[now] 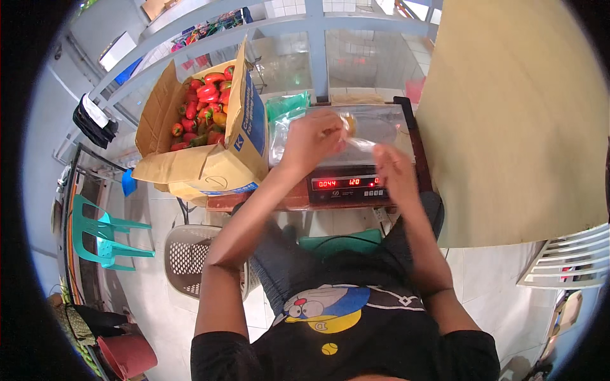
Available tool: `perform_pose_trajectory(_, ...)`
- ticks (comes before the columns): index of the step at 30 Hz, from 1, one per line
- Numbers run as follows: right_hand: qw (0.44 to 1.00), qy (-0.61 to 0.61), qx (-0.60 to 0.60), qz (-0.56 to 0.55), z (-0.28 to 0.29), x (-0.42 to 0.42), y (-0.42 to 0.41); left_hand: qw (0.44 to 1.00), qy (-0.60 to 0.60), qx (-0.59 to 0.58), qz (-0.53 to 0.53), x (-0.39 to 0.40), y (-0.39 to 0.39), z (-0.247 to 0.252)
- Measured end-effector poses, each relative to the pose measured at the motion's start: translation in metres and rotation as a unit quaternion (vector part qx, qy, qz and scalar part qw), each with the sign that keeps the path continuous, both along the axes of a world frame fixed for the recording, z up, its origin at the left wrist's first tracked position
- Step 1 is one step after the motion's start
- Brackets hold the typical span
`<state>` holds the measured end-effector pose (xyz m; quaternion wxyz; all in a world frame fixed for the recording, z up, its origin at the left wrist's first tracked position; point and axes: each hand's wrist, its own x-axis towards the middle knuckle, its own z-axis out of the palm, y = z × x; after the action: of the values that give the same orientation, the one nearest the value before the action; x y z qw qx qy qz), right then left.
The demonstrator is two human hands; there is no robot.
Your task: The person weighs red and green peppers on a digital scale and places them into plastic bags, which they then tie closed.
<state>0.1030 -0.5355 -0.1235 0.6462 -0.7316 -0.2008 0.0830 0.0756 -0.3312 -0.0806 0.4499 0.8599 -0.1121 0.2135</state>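
My left hand (314,138) is above a digital weighing scale (333,193), with its fingers closed on a piece of clear plastic (360,144). The other end of that plastic is pinched by my right hand (394,166), so it stretches twisted between the two. Just behind my left fingers shows a small yellow-orange thing (351,125), partly hidden; I cannot tell what it is. Clear plastic bags (285,135) lie by the left side of the scale's platform. My right hand covers part of the lit red display. Both hands are slightly blurred.
An open cardboard box (228,171) full of red peppers (207,93) stands left of the scale on a brown table (286,202). Green plastic (288,105) lies behind. A tan board (514,124) rises at the right. Below left are a perforated basket (190,257) and a teal chair (102,233).
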Motion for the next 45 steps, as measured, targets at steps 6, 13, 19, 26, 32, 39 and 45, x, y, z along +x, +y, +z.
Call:
perform_pose_trajectory(6,0.975,-0.090,0.015,0.202,0.040,0.062,-0.025,0.981,-0.010,-0.092,-0.172,-0.028,-0.035,0.032)
perform_pose_trajectory(13,0.792,0.345,0.452,0.222,-0.058,0.005,0.055,0.975,-0.033,-0.205,0.083,0.027,-0.039,-0.014)
perform_pose_trajectory(19,0.995,0.066,0.047,0.061,-0.016,-0.003,0.014,0.991,0.028,-0.053,0.116,-0.011,-0.018,-0.059)
perform_pose_trajectory(26,0.944,0.030,0.157,0.287,-0.017,0.050,-0.015,0.966,0.035,-0.196,-0.167,-0.043,-0.039,0.007)
perform_pose_trajectory(32,0.674,0.393,0.504,0.370,-0.077,-0.006,0.053,0.935,0.082,-0.342,0.047,-0.013,-0.042,-0.022)
perform_pose_trajectory(39,0.958,0.257,0.079,0.096,-0.019,-0.024,0.024,0.980,-0.019,-0.035,0.197,-0.031,-0.029,-0.065)
perform_pose_trajectory(45,0.920,-0.355,-0.162,0.041,0.027,-0.007,0.003,0.993,0.029,-0.111,-0.003,-0.053,-0.028,-0.031)
